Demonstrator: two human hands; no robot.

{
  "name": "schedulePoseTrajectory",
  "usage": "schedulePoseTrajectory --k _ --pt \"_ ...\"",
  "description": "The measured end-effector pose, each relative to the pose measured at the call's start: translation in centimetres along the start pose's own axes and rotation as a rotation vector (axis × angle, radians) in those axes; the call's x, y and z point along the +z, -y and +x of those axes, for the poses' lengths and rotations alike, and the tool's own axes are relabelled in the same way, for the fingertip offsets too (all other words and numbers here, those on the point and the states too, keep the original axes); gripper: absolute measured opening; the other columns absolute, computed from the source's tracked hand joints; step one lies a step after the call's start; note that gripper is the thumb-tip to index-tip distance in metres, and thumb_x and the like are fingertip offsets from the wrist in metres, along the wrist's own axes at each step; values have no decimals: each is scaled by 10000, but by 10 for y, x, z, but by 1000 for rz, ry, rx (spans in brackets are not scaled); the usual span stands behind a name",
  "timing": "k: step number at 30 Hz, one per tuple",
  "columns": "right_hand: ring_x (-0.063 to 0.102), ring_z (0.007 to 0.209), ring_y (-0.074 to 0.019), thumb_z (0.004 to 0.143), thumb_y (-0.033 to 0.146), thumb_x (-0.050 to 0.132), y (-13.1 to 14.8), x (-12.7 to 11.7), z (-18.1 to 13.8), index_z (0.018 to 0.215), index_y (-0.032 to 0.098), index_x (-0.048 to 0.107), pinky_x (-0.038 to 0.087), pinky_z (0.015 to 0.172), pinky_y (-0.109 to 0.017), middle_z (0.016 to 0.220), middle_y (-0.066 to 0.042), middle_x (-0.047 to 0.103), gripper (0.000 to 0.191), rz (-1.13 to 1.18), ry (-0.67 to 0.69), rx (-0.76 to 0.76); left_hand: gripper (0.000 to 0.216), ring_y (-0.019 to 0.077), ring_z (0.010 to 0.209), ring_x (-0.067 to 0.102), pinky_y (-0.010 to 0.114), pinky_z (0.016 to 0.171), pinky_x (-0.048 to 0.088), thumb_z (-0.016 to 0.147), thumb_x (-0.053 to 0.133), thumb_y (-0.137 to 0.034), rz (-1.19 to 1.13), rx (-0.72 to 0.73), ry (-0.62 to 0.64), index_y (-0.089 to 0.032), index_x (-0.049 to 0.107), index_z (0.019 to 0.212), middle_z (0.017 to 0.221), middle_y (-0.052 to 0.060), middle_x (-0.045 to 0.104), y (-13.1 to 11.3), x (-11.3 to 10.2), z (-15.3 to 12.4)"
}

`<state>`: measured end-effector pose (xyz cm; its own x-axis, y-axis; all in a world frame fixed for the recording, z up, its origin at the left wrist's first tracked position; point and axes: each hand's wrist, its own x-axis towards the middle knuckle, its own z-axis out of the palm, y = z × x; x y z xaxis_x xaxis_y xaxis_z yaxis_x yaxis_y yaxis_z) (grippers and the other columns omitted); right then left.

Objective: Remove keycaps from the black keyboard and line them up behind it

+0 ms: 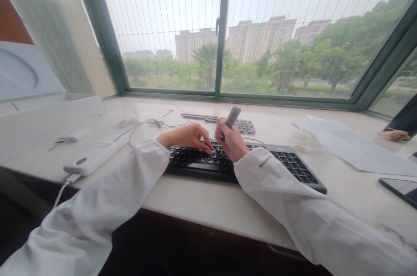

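A black keyboard (195,174) lies across the front of the white counter. Many of its key places show pale, clear-looking centres, as if without caps. My left hand (192,136) is bent down over its middle, thumb and fingertips pinched together at the keys; a small red spot shows there, and what the fingers hold, if anything, is too small to name. My right hand (233,141) is closed around a grey stick-like tool (233,116), its top end pointing up, just above the keyboard. Behind both hands, dark keycaps (245,126) lie in rows, partly hidden by my right hand.
At the left are a white power strip (97,154), a white adapter (76,136), a thin black cable (156,123) and a white box (48,119). Paper sheets (355,146), a clear plastic bag (304,139) and a phone (402,189) lie right. The window (217,63) stands behind.
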<state>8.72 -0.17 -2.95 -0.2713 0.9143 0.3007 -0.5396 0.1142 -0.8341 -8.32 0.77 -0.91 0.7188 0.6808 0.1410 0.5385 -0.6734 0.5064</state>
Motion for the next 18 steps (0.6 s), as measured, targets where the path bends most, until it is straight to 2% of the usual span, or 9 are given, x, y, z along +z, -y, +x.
schedulePoseTrajectory --k 5,18 --pt "223 491 -57 651 482 794 -2 1 -1 617 201 376 187 430 -225 562 87 254 504 19 -3 32 294 117 669 567 216 590 371 714 746 -454 4 -12 5 -203 789 862 766 21 719 1 0 0" --pt "184 464 -51 625 515 795 -5 3 -2 594 202 386 146 408 -222 524 99 235 516 21 -24 72 322 122 680 586 221 613 379 684 764 -460 -96 -80 14 -187 785 855 778 23 725 7 4 3"
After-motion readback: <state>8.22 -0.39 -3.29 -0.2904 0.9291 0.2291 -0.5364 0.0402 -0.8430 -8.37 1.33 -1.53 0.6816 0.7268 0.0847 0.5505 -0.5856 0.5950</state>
